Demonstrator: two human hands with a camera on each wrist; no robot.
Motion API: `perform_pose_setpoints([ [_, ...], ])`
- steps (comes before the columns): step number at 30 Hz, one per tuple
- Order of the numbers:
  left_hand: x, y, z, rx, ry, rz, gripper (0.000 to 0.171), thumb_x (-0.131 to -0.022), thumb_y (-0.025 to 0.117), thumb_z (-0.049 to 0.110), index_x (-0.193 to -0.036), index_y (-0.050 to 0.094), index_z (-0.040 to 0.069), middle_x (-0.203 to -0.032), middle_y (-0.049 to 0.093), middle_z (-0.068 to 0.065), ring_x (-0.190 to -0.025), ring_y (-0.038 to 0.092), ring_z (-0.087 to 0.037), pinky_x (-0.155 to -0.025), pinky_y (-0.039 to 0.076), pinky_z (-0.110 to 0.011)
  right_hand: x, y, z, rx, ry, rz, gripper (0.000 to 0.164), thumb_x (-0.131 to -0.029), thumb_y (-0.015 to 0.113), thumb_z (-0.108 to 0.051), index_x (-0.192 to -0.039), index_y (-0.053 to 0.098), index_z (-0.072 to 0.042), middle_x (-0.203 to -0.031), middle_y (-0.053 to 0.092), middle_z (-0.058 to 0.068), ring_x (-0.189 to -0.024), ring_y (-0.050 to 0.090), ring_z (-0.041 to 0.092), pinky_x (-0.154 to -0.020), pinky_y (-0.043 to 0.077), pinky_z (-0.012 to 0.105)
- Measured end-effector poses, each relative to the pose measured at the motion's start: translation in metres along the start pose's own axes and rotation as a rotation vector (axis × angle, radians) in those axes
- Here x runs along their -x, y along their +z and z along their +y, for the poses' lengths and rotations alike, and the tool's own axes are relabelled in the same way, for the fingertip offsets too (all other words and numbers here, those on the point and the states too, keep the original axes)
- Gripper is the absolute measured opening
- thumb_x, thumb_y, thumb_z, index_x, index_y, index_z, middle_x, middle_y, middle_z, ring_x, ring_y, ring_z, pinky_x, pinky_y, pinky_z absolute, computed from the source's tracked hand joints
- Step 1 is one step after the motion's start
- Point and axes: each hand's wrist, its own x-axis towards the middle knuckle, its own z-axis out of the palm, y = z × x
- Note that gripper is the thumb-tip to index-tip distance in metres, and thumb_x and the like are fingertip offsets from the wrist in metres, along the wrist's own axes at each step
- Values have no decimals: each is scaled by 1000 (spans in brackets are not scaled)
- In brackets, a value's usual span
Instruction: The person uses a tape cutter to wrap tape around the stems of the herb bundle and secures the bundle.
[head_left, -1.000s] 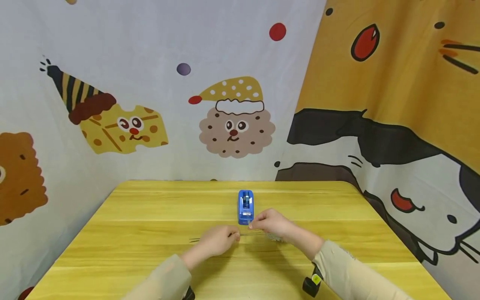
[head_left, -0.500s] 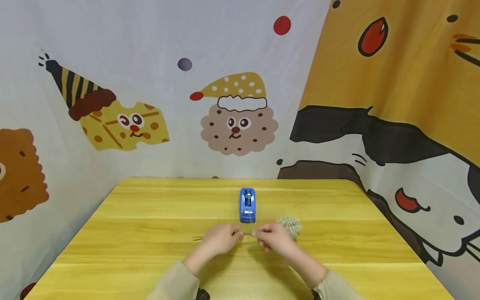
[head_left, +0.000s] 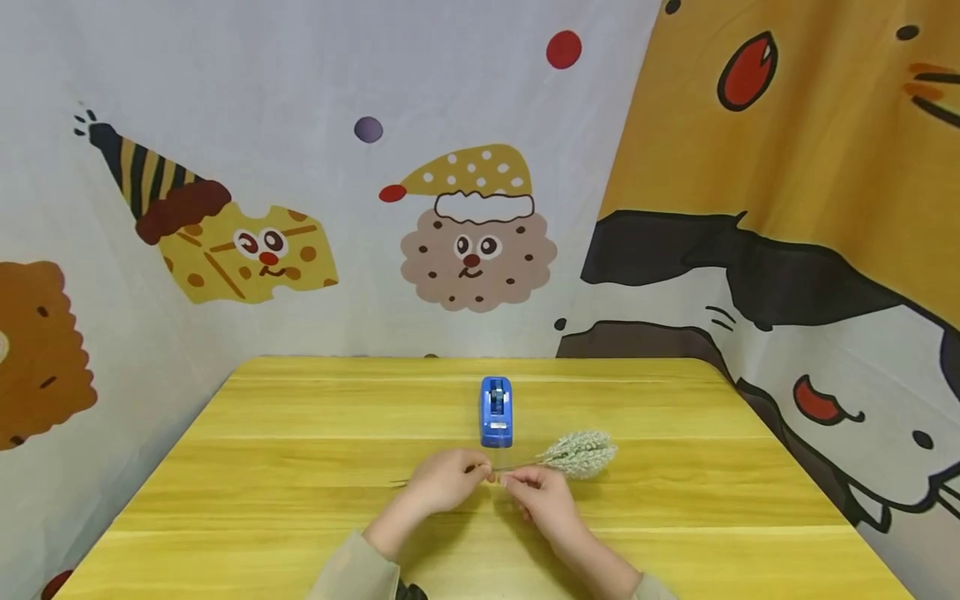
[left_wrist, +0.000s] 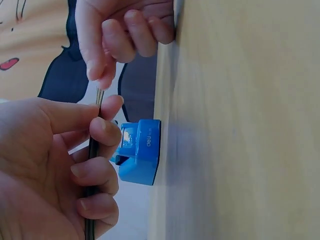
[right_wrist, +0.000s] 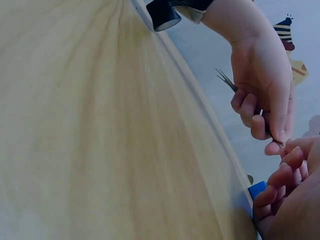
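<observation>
My left hand [head_left: 448,481] grips a bundle of thin dark stems [left_wrist: 93,145]; they show again between its curled fingers in the left wrist view. At the right end of the stems is a pale, fluffy head of dried flowers [head_left: 581,455]. My right hand [head_left: 546,500] has thumb and forefinger pinched together right at the stems, close to the left fingertips. What it pinches is hidden; a small pale strip like clear tape showed there earlier. Just beyond both hands stands a blue tape dispenser [head_left: 497,412].
The wooden table [head_left: 315,408] carries the dispenser near its middle. A cloth with cartoon prints [head_left: 300,100] hangs behind the table and along its right side. A dark wrist device [right_wrist: 164,15] shows on the left arm.
My right hand has come from the dispenser's front down to the stems, beside the left hand. The flower head, earlier mostly hidden behind it, now shows fully. The left hand keeps its grip.
</observation>
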Motion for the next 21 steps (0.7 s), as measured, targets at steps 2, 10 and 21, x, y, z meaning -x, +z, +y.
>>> perform_pose_setpoints([
  [2, -1, -1, -2, 34, 0, -10, 23, -101, 51, 25, -93, 71, 16, -68, 53, 5, -52, 36, -9, -50, 35, -27, 0, 1, 1, -13, -4, 8, 25, -88, 71, -13, -97, 71, 9, -58, 52, 0, -46, 40, 6, -43, 35, 19],
  [10, -4, -2, -7, 144, -18, -20, 23, -100, 52, 26, -96, 73, 17, -69, 51, 4, -57, 40, -11, -54, 38, -29, -2, 1, 7, -47, 12, 20, 23, -87, 71, -10, -99, 71, 10, -61, 56, 2, -45, 39, 5, -42, 33, 18],
  [21, -7, -2, -7, 246, 12, 10, 20, -98, 57, 23, -97, 74, 13, -89, 64, -2, -67, 45, -14, -62, 41, -34, -7, -2, 7, -108, 75, 33, 28, -87, 70, -11, -104, 68, 12, -61, 53, 0, -46, 40, 8, -45, 37, 20],
])
